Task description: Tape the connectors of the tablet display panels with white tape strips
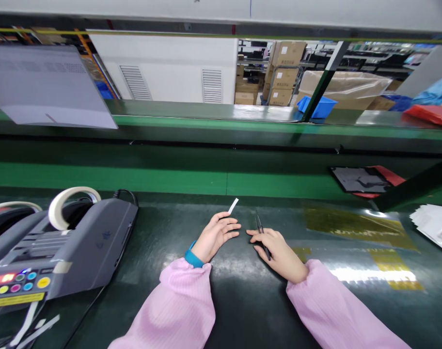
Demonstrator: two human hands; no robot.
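My left hand (217, 236) rests on the dark green bench top (177, 242) and pinches a short white strip of tape (233, 205) that sticks up from its fingertips. My right hand (275, 248) lies close beside it, closed around black tweezers (260, 231) whose tips point away from me. Both arms wear pink sleeves; a teal cuff shows at the left wrist. The two hands are a few centimetres apart at the middle of the bench.
A grey tape dispenser (61, 252) with a white tape roll (70, 203) and coloured buttons stands at the left. Yellowish film sheets (352, 225) lie to the right, white papers (435, 225) at the far right, and a black-and-red tray (362, 180) on the green conveyor (206, 179).
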